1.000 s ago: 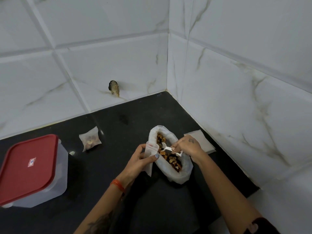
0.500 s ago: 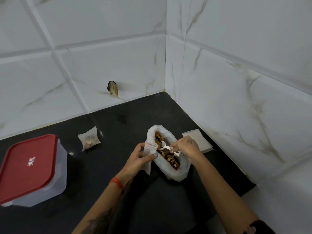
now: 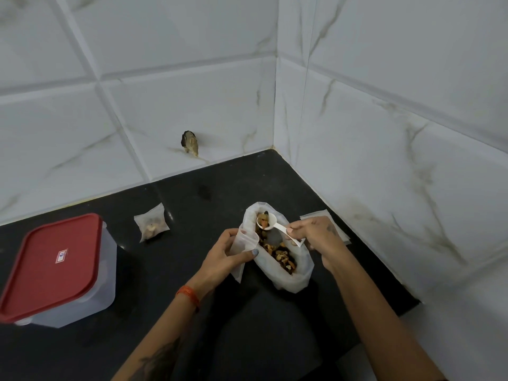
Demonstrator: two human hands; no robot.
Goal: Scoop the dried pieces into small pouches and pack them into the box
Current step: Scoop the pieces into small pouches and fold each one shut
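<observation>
**A:** Only the head view to go on. Any writing on that box?

**B:** The red lid has a small white sticker with a red and blue mark, but it's way too tiny to read. No brand legible anywhere else. The box itself is clear plastic, lid on, sitting at the left of the black counter; what's inside can't be made out.

**A:** And the other containers?

**B:** A big translucent bag stands open near the right wall, with dried pieces in brown, tan and orange inside. One filled pouch lies flat on the counter between the box and the bag, apart from both, some tan bits showing through. There's a flat stack of empty pouches just behind the right hand, close to the wall.

**A:** What are the hands doing?

**B:** The left hand grips a small clear pouch, thumb across its front, right against the bag's left edge. The right hand pinches the handle of a white plastic scoop, whose bowl sits above the bag's far end with a few pieces in it.

**A:** Anything else?

**B:** An orange band on the left wrist, and a dark chipped spot in the marble-look tiled wall.
</observation>
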